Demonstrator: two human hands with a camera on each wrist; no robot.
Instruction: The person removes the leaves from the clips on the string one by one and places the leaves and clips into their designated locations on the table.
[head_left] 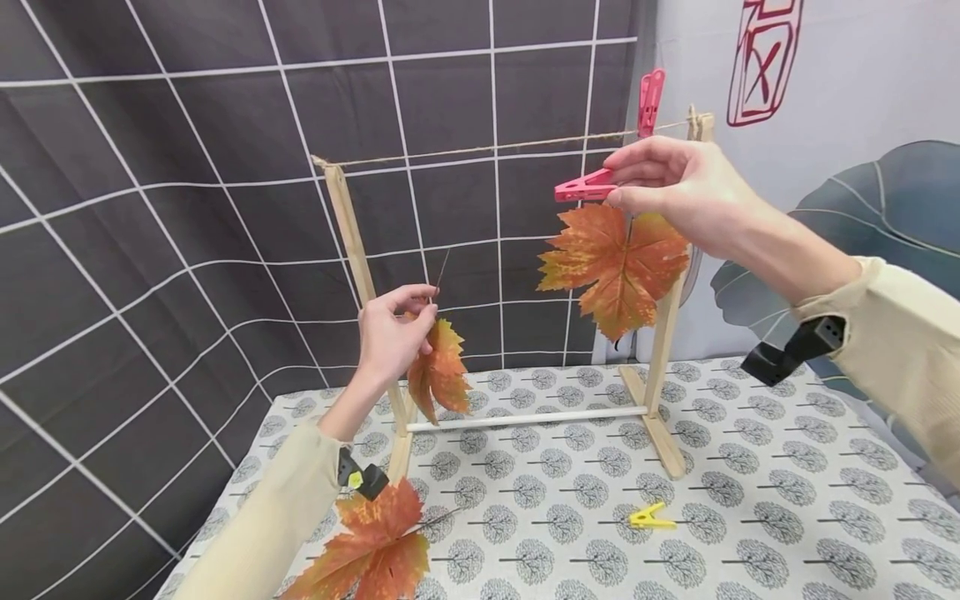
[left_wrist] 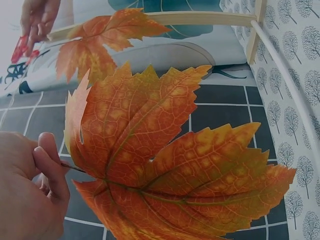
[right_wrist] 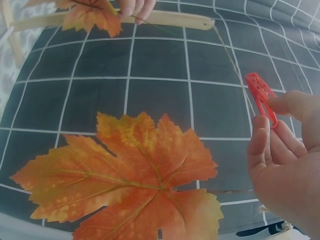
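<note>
My left hand (head_left: pixel 393 329) pinches the thin stem of an orange maple leaf (left_wrist: pixel 165 145), whose blade hangs below the fingers, left of the rack's middle. My right hand (head_left: pixel 678 183) grips a pink clothespin (head_left: pixel 585 187) between thumb and fingers, just under the twine (head_left: pixel 465 151). A second pink clothespin (head_left: pixel 649 100) stands on the twine above that hand. Below the right hand hangs another maple leaf (head_left: pixel 618 267); the hand hides where its stem meets the line. The right wrist view shows the held clothespin (right_wrist: pixel 261 97) apart from the hanging leaf (right_wrist: pixel 135 180).
The twine runs between two wooden posts (head_left: pixel 348 225) joined low down by a white rod (head_left: pixel 525 418). On the tree-print tablecloth (head_left: pixel 555 550) lie a third maple leaf (head_left: pixel 375 546) at front left and a yellow clothespin (head_left: pixel 652 517). A dark gridded curtain (head_left: pixel 225 250) hangs behind.
</note>
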